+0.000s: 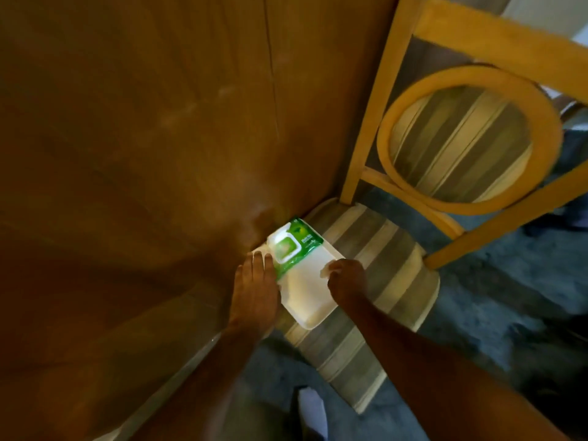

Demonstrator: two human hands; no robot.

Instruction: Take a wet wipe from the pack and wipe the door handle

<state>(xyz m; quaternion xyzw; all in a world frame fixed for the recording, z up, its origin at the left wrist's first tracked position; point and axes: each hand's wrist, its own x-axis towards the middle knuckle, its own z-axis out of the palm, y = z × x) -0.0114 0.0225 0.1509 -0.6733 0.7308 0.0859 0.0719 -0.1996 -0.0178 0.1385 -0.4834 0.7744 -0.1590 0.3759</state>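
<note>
A green wet wipe pack with a white flip lid lies on a white tray on the striped seat of a chair. My left hand lies flat against the pack's near left side, fingers together. My right hand is at the tray's right edge, its fingers pinched on a small white piece of wipe. The brown wooden door fills the left of the view; its handle is out of sight.
The wooden chair with a ring-shaped back stands right against the door, its striped cushion under the tray. Blue-grey carpet lies to the right and below. A white sock or foot shows at the bottom.
</note>
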